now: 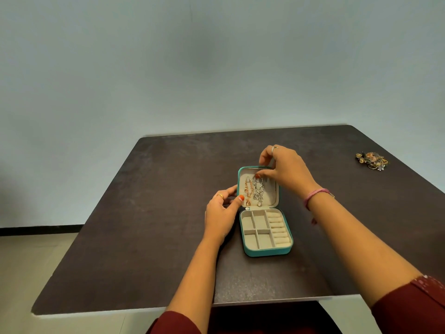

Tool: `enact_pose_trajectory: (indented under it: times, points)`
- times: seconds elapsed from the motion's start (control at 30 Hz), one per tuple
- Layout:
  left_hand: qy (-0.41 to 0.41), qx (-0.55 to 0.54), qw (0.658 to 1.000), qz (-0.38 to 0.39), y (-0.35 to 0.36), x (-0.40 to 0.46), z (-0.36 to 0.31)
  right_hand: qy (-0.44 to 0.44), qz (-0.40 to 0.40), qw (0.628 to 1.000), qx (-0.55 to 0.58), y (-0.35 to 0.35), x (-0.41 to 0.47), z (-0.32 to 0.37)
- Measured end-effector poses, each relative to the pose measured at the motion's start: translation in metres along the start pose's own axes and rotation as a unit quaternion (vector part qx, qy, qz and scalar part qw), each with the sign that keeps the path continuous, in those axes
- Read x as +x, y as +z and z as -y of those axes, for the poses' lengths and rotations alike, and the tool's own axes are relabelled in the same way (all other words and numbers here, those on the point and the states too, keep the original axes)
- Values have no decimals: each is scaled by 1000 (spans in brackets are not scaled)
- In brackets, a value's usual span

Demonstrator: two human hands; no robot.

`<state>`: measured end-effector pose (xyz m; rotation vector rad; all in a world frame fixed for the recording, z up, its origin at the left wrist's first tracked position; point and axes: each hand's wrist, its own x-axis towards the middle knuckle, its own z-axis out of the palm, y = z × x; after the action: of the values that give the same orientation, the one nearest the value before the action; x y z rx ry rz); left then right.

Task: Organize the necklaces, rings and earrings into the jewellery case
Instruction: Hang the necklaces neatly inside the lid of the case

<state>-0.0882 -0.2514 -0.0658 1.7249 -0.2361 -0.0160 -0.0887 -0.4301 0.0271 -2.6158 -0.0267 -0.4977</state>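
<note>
Head view: the right hand [286,169] makes its grip at the top of the open lid of the jewellery case [265,213], thumb and fingers pinching the upper end of the silver necklace [258,190], which hangs down the lid below the grip. Just left of it hangs the gold necklace [248,191]. The left hand [222,213], below and left of the grip, steadies the lid's edge with curled fingers. The tray compartments nearest the person look empty. Rings and earrings sit in a pile [372,160] far to the right on the worktop [144,213]. Risk, as I judge it: the two chains hang close and could tangle if the pinch drags sideways, or the chain slips its hook.
</note>
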Motion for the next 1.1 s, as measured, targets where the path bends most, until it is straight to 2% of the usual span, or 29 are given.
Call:
enact_pose_trajectory:
  times: [0.13,0.23,0.4,0.57,0.73,0.97,1.1]
  points:
    - [3,5,1000,1,-1,0,-1,37,24,998,45,-1,7,1]
    - [4,10,1000,1,-1,0,-1,99,53,987,117,-4,10,-1]
    - [-3,7,1000,2,-2,0,0,237,139,920,280,-8,13,-3]
    - [-2,1,1000,4,-2,-1,0,305,178,854,381,-5,13,-7]
    - [0,-3,1000,1,-1,-2,-2,327,184,789,486,3,16,-4]
    - [2,2,1000,0,-2,0,1,327,168,772,518,6,13,2]
    - [-3,-4,1000,-2,-1,0,0,327,162,750,551,6,12,-2]
